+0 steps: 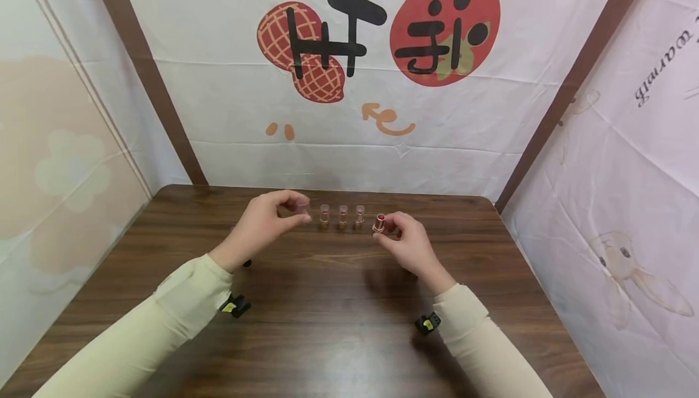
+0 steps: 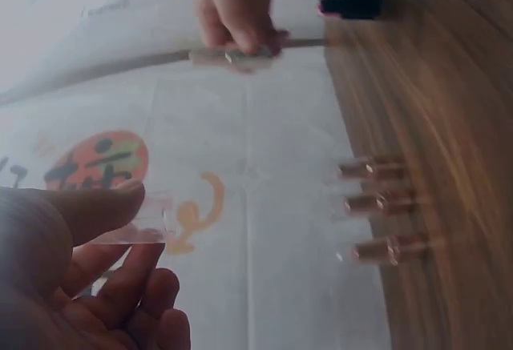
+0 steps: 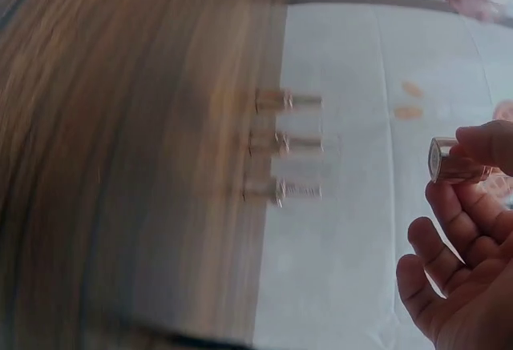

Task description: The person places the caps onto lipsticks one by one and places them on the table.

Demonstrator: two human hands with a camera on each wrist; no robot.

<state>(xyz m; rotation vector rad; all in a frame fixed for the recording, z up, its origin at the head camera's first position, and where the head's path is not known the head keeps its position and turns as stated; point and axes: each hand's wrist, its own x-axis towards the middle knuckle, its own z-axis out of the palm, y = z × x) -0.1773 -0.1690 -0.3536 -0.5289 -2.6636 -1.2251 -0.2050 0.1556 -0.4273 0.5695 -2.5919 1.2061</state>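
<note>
My left hand [image 1: 264, 222] pinches a clear plastic cap [image 2: 152, 218] between thumb and fingers, left of a short row of lipsticks. On the right side of that row, my right hand [image 1: 409, 241] grips an uncapped rose-gold lipstick [image 1: 379, 223] with a red top. Its shiny round base [image 3: 437, 160] points out from the fingers in the right wrist view. Between the hands stand three upright lipsticks, the left one [image 1: 324, 214], the middle one [image 1: 343, 215] and the right one [image 1: 359, 215], all with clear caps and rose-gold bodies.
The brown wooden table [image 1: 327, 301] ends at a printed white cloth backdrop [image 1: 235, 161]. In the left wrist view, a blurred black object [image 2: 350, 4] with a pink edge lies beyond the row. A small black item [image 1: 247, 263] shows beside the left wrist.
</note>
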